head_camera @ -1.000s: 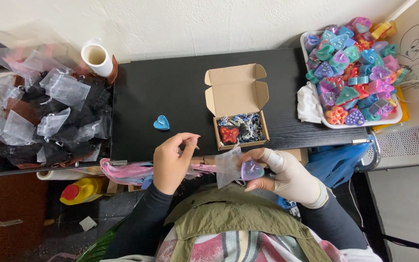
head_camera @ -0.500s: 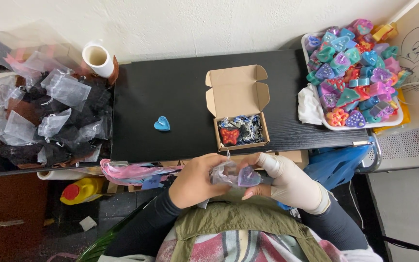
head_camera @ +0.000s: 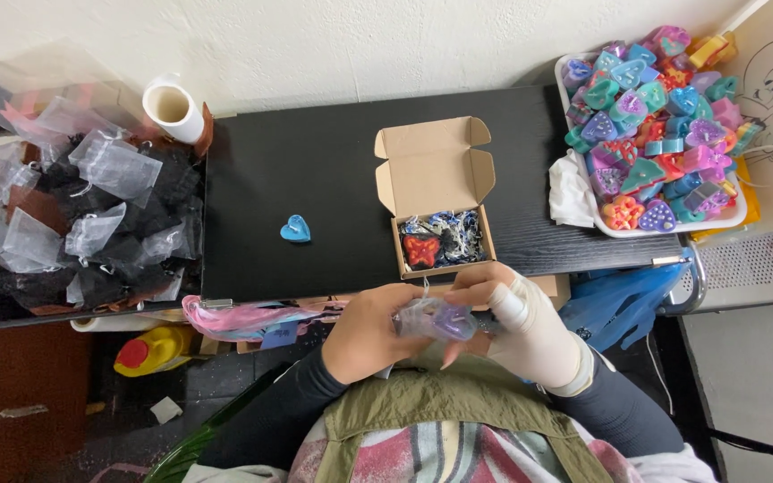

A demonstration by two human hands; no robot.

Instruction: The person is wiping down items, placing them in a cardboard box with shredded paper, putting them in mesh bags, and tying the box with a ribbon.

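Close to the body, below the tabletop [head_camera: 333,179] edge, both hands meet: the left hand [head_camera: 369,331] and the bandaged right hand [head_camera: 516,317] each have their grip clamped on a small clear pouch [head_camera: 436,317] with a purple piece inside, held between them so both can work its mouth. Just beyond, an open cardboard box [head_camera: 436,192] sits within reach, a red butterfly piece [head_camera: 421,250] inside. A blue heart [head_camera: 295,230] lies apart. Farther off, a tray [head_camera: 735,215] of coloured pieces and a bin of pouches [head_camera: 82,224] flank the sides.
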